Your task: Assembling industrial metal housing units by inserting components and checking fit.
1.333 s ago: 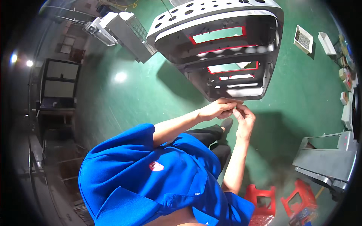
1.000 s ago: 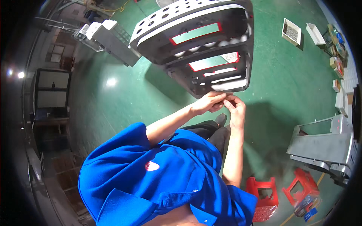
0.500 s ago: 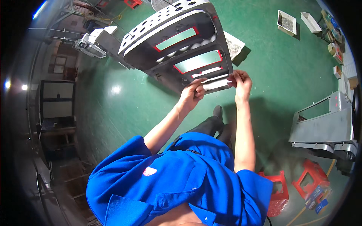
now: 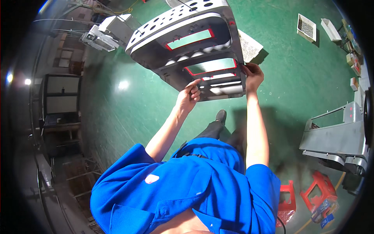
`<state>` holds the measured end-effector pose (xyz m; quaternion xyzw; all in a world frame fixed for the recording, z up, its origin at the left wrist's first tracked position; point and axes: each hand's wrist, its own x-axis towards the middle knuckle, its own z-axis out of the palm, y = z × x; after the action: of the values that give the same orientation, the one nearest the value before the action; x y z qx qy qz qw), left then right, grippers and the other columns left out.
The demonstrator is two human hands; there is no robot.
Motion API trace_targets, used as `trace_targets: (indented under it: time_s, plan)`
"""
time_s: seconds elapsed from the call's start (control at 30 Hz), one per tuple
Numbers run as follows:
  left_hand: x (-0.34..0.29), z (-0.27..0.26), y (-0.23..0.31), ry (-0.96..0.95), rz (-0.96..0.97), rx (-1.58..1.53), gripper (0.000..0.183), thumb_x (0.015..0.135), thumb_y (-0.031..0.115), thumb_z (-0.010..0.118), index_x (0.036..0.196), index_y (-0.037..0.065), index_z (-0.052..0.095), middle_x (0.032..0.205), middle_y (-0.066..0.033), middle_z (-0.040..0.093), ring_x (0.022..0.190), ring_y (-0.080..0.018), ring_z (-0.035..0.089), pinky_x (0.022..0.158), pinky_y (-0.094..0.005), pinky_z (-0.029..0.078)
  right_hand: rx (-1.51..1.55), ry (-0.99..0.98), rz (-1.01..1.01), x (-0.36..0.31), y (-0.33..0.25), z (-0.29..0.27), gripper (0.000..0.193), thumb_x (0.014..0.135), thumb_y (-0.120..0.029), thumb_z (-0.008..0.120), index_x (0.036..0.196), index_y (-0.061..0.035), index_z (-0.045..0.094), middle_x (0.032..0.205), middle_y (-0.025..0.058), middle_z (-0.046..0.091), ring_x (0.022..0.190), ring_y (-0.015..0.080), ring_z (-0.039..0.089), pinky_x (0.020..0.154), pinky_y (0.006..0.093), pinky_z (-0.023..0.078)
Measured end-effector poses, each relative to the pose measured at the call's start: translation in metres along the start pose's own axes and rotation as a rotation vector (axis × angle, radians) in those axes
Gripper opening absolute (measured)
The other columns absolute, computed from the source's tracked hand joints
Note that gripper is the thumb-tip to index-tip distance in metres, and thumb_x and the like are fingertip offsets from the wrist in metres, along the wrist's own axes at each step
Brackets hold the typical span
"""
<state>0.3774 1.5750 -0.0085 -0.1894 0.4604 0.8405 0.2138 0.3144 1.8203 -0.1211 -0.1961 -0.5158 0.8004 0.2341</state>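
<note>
A large dark-grey metal housing hangs tilted in front of me, with a pale side full of round holes and red-edged rectangular openings. My left hand is at its lower left part. The thumb and index finger there come together near a narrow slot, while the other fingers curl in; anything between the fingertips is too small to name. My right hand reaches the housing's right edge, its fingers bent and pressed together against that edge. Whatever lies between those fingertips is hidden.
White trays with grey bits lie on the green floor, one right behind the housing. At right is another grey housing; red stools are below it. A white machine is at upper left.
My hands have moved apart: the left a little left and down, the right upward along the housing's edge. In the view, the housing sits slightly farther right.
</note>
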Motion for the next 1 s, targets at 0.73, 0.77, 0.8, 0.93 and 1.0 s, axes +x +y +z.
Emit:
trace_targets:
  time_s: [0.73, 0.77, 0.8, 0.93, 1.0]
  plan:
    - [-0.027, -0.019, 0.003, -0.24, -0.165, 0.437, 0.024, 0.094, 0.018, 0.044, 0.109, 0.003, 0.054, 0.063, 0.0019, 0.04, 0.049, -0.0045, 0.031, 0.04, -0.0179, 0.022, -0.042, 0.135, -0.064, -0.016, -0.008, 0.02, 0.024, 0.071, -0.008, 0.076, 0.086, 0.0023, 0.061, 0.072, 0.0041, 0.062, 0.062, 0.0086, 0.056, 0.059, 0.0219, 0.046]
    - [-0.025, -0.01, 0.002, -0.262, -0.192, 0.466, 0.022, 0.094, 0.018, 0.043, 0.106, 0.004, 0.055, 0.061, 0.0018, 0.04, 0.047, -0.0044, 0.031, 0.039, -0.018, 0.022, -0.059, 0.03, -0.012, -0.031, -0.012, 0.016, 0.019, 0.072, -0.008, 0.073, 0.085, 0.0017, 0.062, 0.073, 0.0037, 0.063, 0.064, 0.0094, 0.057, 0.061, 0.0243, 0.046]
    - [-0.021, -0.002, -0.004, -0.258, -0.219, 0.48, 0.02, 0.095, 0.019, 0.043, 0.1, 0.004, 0.055, 0.057, 0.0026, 0.037, 0.045, -0.0044, 0.028, 0.038, -0.0185, 0.021, -0.094, -0.079, -0.059, -0.046, -0.017, 0.007, 0.015, 0.073, -0.007, 0.072, 0.083, 0.0005, 0.063, 0.074, 0.0028, 0.064, 0.066, 0.0088, 0.058, 0.061, 0.024, 0.047]
    - [-0.002, 0.019, -0.035, -0.505, -0.359, 0.481, 0.022, 0.096, 0.023, 0.042, 0.086, 0.007, 0.053, 0.049, 0.0043, 0.034, 0.039, -0.0047, 0.025, 0.036, -0.0201, 0.019, -0.083, -0.475, 0.168, -0.121, -0.068, -0.024, 0.013, 0.079, -0.013, 0.068, 0.086, -0.0016, 0.065, 0.076, 0.002, 0.064, 0.064, 0.0062, 0.055, 0.056, 0.0217, 0.044]
    - [-0.004, 0.035, -0.052, -0.627, -0.39, 0.545, 0.023, 0.096, 0.023, 0.044, 0.082, 0.007, 0.054, 0.049, 0.0039, 0.036, 0.039, -0.0049, 0.028, 0.036, -0.0205, 0.021, -0.09, -0.536, 0.173, -0.147, -0.086, -0.043, 0.015, 0.079, -0.015, 0.068, 0.087, -0.0026, 0.066, 0.076, 0.001, 0.064, 0.066, 0.0065, 0.054, 0.058, 0.0221, 0.044]
